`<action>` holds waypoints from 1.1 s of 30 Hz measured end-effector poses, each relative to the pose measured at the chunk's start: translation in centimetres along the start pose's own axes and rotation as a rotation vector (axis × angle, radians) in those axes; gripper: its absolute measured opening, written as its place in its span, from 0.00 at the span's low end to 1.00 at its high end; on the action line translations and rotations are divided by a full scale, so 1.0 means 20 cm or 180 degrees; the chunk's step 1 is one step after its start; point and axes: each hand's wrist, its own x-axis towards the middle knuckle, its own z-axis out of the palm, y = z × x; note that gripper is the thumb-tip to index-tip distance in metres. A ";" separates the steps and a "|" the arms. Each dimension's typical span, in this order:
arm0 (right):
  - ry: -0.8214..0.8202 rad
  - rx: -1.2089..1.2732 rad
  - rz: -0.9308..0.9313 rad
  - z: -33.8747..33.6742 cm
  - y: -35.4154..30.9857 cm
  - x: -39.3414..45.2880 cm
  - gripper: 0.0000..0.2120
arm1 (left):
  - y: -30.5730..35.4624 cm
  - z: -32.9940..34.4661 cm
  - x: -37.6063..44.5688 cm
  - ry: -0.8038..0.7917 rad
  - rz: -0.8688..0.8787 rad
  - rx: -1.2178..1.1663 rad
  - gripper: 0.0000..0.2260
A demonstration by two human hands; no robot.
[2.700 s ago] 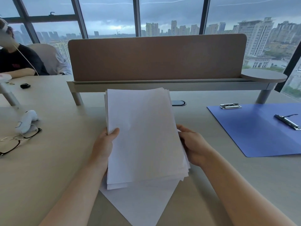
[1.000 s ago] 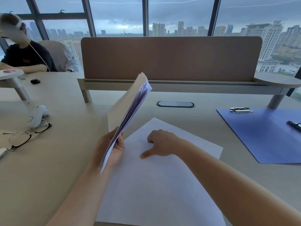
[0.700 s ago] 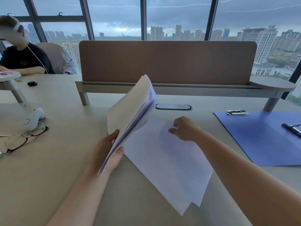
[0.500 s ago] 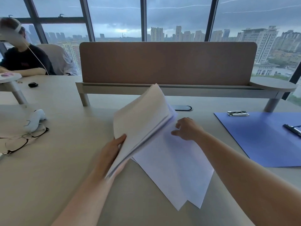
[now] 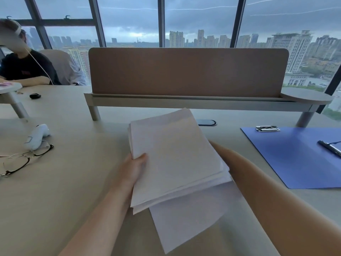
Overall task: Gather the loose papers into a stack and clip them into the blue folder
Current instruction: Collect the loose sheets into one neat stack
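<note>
1. A paper stack (image 5: 175, 159) sits at frame centre on the table (image 5: 64, 191), over a loose sheet (image 5: 188, 218) jutting toward the bottom.
2. The folder (image 5: 295, 157) lies at right, well apart.
3. Glasses (image 5: 24, 159) lie at left.
4. A divider (image 5: 188, 72) stands behind the stack.

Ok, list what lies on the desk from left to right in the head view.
glasses → white device → left hand → paper stack → blue folder → black clip
</note>
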 end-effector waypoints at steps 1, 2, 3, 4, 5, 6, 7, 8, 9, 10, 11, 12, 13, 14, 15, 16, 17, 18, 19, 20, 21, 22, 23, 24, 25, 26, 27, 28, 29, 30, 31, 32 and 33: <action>-0.0077 0.0066 0.0102 0.02 -0.03 -0.02 0.13 | 0.00 0.00 0.00 0.0009 0.0055 0.0014 0.08; -0.0155 0.0170 0.0011 0.02 0.00 -0.03 0.11 | 0.01 0.01 -0.01 0.0015 0.0091 0.0044 0.07; -0.0127 0.0344 0.0015 0.02 0.03 -0.05 0.11 | 0.01 0.02 -0.02 0.0018 0.0127 0.0103 0.07; -0.0070 0.0607 0.0064 0.02 0.07 -0.05 0.12 | 0.01 0.03 -0.03 0.0027 0.0173 0.0199 0.06; 0.0017 0.1005 0.0110 0.02 0.09 -0.07 0.13 | 0.01 0.03 -0.04 0.0076 0.0226 0.0337 0.06; 0.0070 0.1423 0.0148 0.01 0.13 -0.08 0.15 | 0.01 0.04 -0.06 0.0145 0.0282 0.0511 0.05; 0.0127 0.1740 0.0204 0.01 0.14 -0.10 0.16 | 0.01 0.05 -0.07 0.0211 0.0334 0.0671 0.05; 0.0168 0.1980 0.0230 0.01 0.16 -0.12 0.16 | 0.00 0.05 -0.09 0.0237 0.0391 0.0742 0.05; 0.0215 0.2133 0.0274 0.01 0.17 -0.15 0.15 | 0.00 0.06 -0.10 0.0230 0.0449 0.0782 0.06; 0.0317 0.2234 0.0293 0.01 0.18 -0.16 0.14 | 0.00 0.08 -0.12 0.0207 0.0507 0.0828 0.06; 0.0347 0.2281 0.0287 0.01 0.18 -0.19 0.13 | 0.00 0.09 -0.13 0.0154 0.0554 0.0891 0.07; 0.0433 0.2315 0.0302 0.01 0.19 -0.20 0.11 | 0.00 0.10 -0.15 0.0080 0.0592 0.0939 0.07; 0.0529 0.2301 0.0326 0.01 0.20 -0.22 0.09 | 0.00 0.11 -0.16 -0.0003 0.0620 0.0956 0.08; 0.0607 0.2296 0.0352 0.02 0.19 -0.24 0.10 | -0.01 0.12 -0.16 -0.0059 0.0632 0.0944 0.08; 0.0656 0.2308 0.0400 0.01 0.19 -0.25 0.14 | -0.02 0.13 -0.16 -0.0092 0.0630 0.0927 0.09; 0.0669 0.2306 0.0457 0.01 0.19 -0.27 0.19 | -0.02 0.14 -0.17 -0.0107 0.0648 0.0924 0.09; 0.0606 0.2285 0.0480 0.01 0.19 -0.29 0.22 | -0.03 0.15 -0.18 -0.0095 0.0711 0.0957 0.11; 0.0519 0.2271 0.0452 0.01 0.18 -0.31 0.22 | -0.03 0.15 -0.19 -0.0077 0.0805 0.0996 0.13; 0.0417 0.2277 0.0369 0.00 0.17 -0.33 0.20 | -0.03 0.16 -0.20 -0.0054 0.0927 0.1015 0.16; 0.0339 0.2273 0.0250 -0.02 0.17 -0.35 0.16 | -0.01 0.16 -0.22 -0.0037 0.1078 0.1011 0.17; 0.0290 0.2256 0.0105 -0.04 0.15 -0.37 0.13 | 0.02 0.18 -0.24 -0.0022 0.1262 0.0985 0.19; 0.0262 0.2223 -0.0047 -0.06 0.12 -0.39 0.12 | 0.06 0.19 -0.26 -0.0005 0.1452 0.0944 0.21; 0.0258 0.2181 -0.0199 -0.09 0.09 -0.41 0.12 | 0.10 0.21 -0.28 -0.0008 0.1660 0.0887 0.24; 0.0266 0.2156 -0.0380 -0.12 0.05 -0.43 0.11 | 0.16 0.23 -0.30 -0.0039 0.1868 0.0796 0.26; 0.0285 0.2160 -0.0573 -0.16 0.00 -0.45 0.10 | 0.21 0.25 -0.32 -0.0096 0.2057 0.0665 0.27; 0.0305 0.2186 -0.0767 -0.18 -0.04 -0.47 0.08 | 0.27 0.26 -0.34 -0.0169 0.2218 0.0531 0.27; 0.0330 0.2207 -0.0942 -0.20 -0.08 -0.49 0.06 | 0.32 0.28 -0.36 -0.0225 0.2357 0.0442 0.26; 0.0333 0.2214 -0.1080 -0.22 -0.11 -0.50 0.06 | 0.36 0.30 -0.38 -0.0267 0.2461 0.0382 0.23; 0.0306 0.2196 -0.1172 -0.22 -0.13 -0.52 0.06 | 0.40 0.31 -0.40 -0.0297 0.2502 0.0317 0.21; 0.0263 0.2163 -0.1218 -0.22 -0.12 -0.53 0.05 | 0.43 0.31 -0.41 -0.0342 0.2480 0.0218 0.19; 0.0225 0.2143 -0.1232 -0.21 -0.11 -0.55 0.05 | 0.44 0.31 -0.42 -0.0402 0.2418 0.0124 0.17; 0.0182 0.2132 -0.1241 -0.20 -0.08 -0.56 0.09 | 0.43 0.29 -0.42 -0.0469 0.2313 0.0081 0.16; 0.0129 0.2134 -0.1243 -0.19 -0.05 -0.57 0.13 | 0.42 0.28 -0.42 -0.0550 0.2173 0.0094 0.14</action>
